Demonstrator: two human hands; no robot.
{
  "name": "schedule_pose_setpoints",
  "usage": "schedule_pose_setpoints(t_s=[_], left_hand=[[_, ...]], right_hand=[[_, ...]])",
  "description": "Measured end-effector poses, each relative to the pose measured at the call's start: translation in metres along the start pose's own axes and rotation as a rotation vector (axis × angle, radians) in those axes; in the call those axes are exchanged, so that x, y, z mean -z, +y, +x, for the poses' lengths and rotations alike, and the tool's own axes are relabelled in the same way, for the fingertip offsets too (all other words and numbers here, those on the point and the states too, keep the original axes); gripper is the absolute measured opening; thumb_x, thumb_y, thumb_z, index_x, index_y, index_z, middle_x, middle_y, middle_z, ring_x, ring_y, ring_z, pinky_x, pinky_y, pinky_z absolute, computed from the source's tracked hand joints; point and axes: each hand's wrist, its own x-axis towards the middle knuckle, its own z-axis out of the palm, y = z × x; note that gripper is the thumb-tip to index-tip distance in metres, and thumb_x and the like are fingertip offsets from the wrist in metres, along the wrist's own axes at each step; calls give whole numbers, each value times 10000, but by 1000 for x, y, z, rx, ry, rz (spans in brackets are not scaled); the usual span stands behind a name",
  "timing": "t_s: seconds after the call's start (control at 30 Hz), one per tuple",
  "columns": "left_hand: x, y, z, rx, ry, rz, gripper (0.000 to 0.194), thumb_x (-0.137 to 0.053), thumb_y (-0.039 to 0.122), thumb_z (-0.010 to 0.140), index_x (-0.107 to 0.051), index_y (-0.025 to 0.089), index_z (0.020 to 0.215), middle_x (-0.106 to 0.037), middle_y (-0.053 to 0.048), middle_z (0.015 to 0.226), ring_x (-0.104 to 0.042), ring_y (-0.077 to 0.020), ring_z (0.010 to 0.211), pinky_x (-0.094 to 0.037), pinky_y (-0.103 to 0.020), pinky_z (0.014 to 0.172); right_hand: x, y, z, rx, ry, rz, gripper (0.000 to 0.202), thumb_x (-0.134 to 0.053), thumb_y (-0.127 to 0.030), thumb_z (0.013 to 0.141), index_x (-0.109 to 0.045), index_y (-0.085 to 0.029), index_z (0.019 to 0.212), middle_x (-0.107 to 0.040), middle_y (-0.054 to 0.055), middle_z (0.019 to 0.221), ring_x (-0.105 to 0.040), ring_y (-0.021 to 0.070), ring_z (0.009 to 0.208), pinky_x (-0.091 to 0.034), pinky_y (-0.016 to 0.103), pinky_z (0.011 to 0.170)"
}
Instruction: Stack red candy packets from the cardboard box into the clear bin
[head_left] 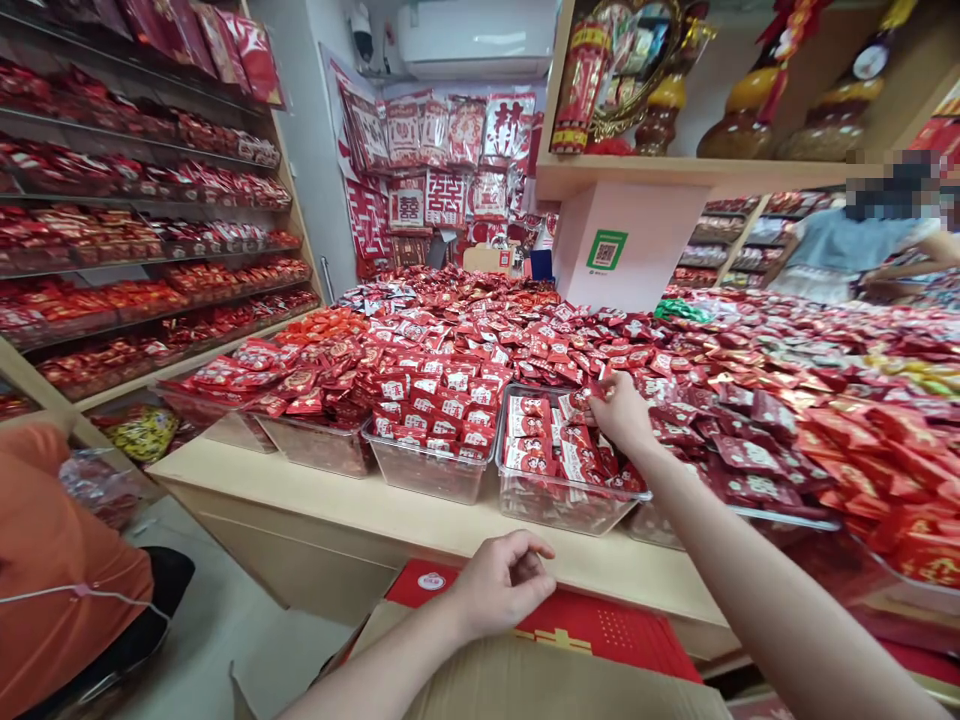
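My right hand [624, 412] reaches over a clear plastic bin [566, 505] near the middle of the counter. Its fingers are pinched on a small red candy packet [576, 405] at the back of that bin. Other red and white packets [529, 445] stand in rows inside, with the right part of the bin partly covered by my hand. My left hand [506, 588] hovers in front of the counter, above a red box [600, 620] and brown cardboard [555, 680]. Its fingers curl loosely, thumb and fingertips apart, and nothing shows in it.
Neighbouring clear bins [427, 470] of red packets line the pale wooden counter [315, 490]. A white pillar [622, 245] carries a shelf [675, 172] with gourd ornaments. Stocked shelves [135, 250] fill the left wall. A person in orange [64, 570] is at lower left; another person [840, 245] stands far right.
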Motion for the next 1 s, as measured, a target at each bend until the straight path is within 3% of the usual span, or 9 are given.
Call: schedule_pose_setpoints(t_s=[0.1, 0.23, 0.47, 1.0], left_hand=[[0, 2, -2, 11, -14, 95, 211, -524, 260, 709, -552, 144, 883, -487, 11, 642, -430, -79, 585, -363, -192, 575], [-2, 7, -5, 8, -38, 173, 201, -508, 235, 700, -582, 149, 866, -506, 3, 640, -439, -88, 586, -376, -194, 579], [-6, 9, -8, 5, -124, 268, 217, -499, 212, 683, -605, 157, 865, -553, -6, 647, -462, -91, 565, -383, -188, 551], [-7, 4, -9, 43, -179, 346, 220, -482, 228, 698, -598, 166, 874, -569, -8, 686, -484, -88, 593, -385, -173, 559]], right_hand=[[-23, 7, 23, -81, -23, -160, 229, -501, -165, 687, -558, -131, 906, -639, 91, 713, -608, 199, 673, -443, 291, 625], [-39, 8, 32, -148, -182, -308, 177, -500, -151, 682, -611, -106, 813, -643, 109, 640, -609, 207, 683, -433, 272, 620], [-44, 12, 27, 14, -252, -703, 233, -448, -122, 709, -643, -61, 820, -635, 205, 854, -597, 251, 813, -415, 291, 679], [-43, 7, 34, -10, -361, -729, 286, -452, -155, 690, -621, -26, 880, -619, 225, 900, -588, 287, 829, -436, 304, 640]])
